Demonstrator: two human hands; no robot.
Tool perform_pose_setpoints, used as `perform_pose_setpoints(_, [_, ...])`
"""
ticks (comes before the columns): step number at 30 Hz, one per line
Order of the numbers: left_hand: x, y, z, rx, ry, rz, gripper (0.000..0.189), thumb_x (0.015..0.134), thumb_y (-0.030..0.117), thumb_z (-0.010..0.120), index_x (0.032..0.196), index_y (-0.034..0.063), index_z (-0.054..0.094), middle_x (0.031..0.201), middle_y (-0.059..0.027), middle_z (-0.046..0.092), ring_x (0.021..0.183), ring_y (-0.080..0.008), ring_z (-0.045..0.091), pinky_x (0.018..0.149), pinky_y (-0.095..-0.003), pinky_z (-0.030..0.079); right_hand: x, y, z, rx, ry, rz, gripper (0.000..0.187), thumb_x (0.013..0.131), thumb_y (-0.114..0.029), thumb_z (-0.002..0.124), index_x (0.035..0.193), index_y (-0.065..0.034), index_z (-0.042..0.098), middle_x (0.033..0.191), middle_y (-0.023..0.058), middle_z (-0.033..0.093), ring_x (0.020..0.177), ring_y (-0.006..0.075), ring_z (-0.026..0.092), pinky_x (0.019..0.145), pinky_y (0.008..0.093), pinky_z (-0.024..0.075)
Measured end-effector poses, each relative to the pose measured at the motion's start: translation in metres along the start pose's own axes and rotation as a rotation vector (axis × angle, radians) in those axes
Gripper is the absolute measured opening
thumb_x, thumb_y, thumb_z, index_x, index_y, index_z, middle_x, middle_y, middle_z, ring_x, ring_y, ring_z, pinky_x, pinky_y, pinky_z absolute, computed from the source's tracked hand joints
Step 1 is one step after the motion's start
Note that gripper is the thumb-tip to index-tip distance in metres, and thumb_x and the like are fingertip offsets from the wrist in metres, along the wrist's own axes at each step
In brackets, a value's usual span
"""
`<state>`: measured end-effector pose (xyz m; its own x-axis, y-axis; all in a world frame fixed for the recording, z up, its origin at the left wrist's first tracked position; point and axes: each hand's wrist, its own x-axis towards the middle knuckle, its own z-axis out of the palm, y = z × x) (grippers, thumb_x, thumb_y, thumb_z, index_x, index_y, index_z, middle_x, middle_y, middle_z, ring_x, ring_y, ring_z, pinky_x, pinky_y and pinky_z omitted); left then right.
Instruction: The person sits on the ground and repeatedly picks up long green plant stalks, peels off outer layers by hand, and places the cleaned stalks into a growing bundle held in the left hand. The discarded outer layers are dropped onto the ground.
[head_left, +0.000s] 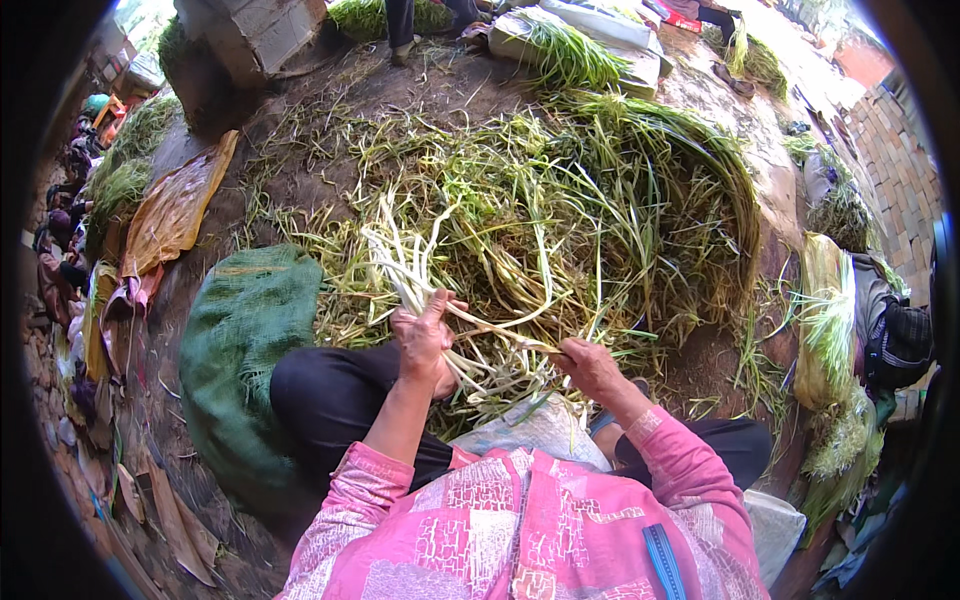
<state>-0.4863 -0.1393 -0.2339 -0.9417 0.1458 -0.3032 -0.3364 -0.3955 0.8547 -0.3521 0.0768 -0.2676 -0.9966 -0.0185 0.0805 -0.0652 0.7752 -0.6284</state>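
Observation:
My left hand (424, 334) grips a bunch of long pale plant stalks (401, 262) in front of my lap. Their whitish upper ends fan out towards the top, and lower ends stick out below the fist. To its right, my right hand (596, 371) pinches a thin brownish strip of leaf or stalk (514, 336) that stretches between the two hands. Beneath and beyond both lies a wide heap of loose green and yellowed leaves (487, 217). Long green leaves (697, 142) curve along the heap's far right side. My fingers partly hide the held parts.
Beside my left knee sits a stuffed green mesh sack (247, 322). A white woven sheet (540, 431) lies between my legs, and an orange-brown sheet (176, 206) further left. Leafy bundles (825, 307) stand at right. Another person's leg (400, 26) and wrapped bundles (630, 64) are ahead.

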Motion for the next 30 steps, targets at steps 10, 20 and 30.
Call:
perform_pose_setpoints(10, [0.014, 0.035, -0.018, -0.06, 0.184, 0.21, 0.015, 0.083, 0.017, 0.061, 0.079, 0.0021, 0.058, 0.066, -0.0124, 0.062, 0.03, -0.0046, 0.035, 0.027, -0.0186, 0.025, -0.085, 0.126, -0.05, -0.584, -0.592, 0.987, 0.028, 0.076, -0.028, 0.056, 0.095, -0.009, 0.063, 0.096, 0.0154, 0.062, 0.089, 0.0272, 0.061, 0.077, 0.0377, 0.0486])
perform_pose_setpoints(20, [-0.001, -0.007, 0.007, 0.044, 0.006, 0.005, 0.012, 0.084, 0.016, 0.059, 0.081, 0.0042, 0.057, 0.068, -0.0123, 0.063, 0.03, -0.0052, 0.036, 0.029, -0.0191, 0.026, 0.031, -0.023, -0.028, 0.144, -0.048, 0.073, 0.03, 0.083, -0.034, 0.057, 0.094, -0.0063, 0.062, 0.102, 0.0101, 0.057, 0.088, 0.023, 0.058, 0.074, 0.0348, 0.0464])
perform_pose_setpoints(30, [-0.033, -0.048, 0.011, 0.043, -0.237, -0.294, 0.028, 0.08, 0.024, 0.064, 0.095, 0.0009, 0.058, 0.082, -0.0096, 0.064, 0.064, -0.0114, 0.058, 0.053, -0.0206, 0.047, 0.023, -0.056, 0.017, 0.424, -0.259, 0.213, 0.029, 0.086, -0.03, 0.049, 0.079, -0.0039, 0.06, 0.064, 0.017, 0.057, 0.06, 0.0341, 0.056, 0.054, 0.0412, 0.0416])
